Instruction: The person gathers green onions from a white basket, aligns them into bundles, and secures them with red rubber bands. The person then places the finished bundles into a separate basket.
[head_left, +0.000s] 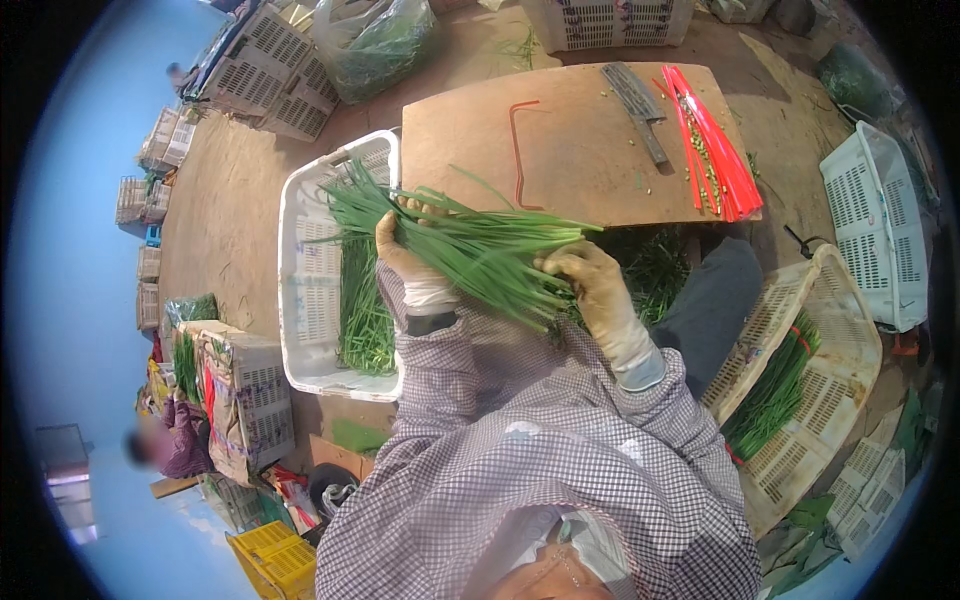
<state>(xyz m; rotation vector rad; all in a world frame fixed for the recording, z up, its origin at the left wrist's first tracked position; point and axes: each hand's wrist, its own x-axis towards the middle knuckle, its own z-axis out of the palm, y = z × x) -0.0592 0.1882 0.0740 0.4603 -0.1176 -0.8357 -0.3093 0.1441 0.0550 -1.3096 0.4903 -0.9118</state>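
Observation:
A loose bunch of long green leafy stalks, like garlic chives (480, 236), lies across both hands over my lap. My gloved left hand (409, 247) grips it around the leafy middle. My gloved right hand (589, 274) has its fingers closed at the pale stem ends. To the left stands a white plastic crate (307, 300) with more green stalks (365, 315) inside. Just ahead is a wooden board (450, 142). On it lie a cleaver (634, 105), red tie strips (712, 150) and one bent red strip (515, 150).
At right, a tilted crate (832, 405) holds a bunch tied with red (780, 382); a white crate (855, 195) stands beyond. Trimmings (652, 270) lie under the board. A filled plastic bag (382, 52) and crates (277, 67) stand ahead left. Another person (180, 442) sits far left.

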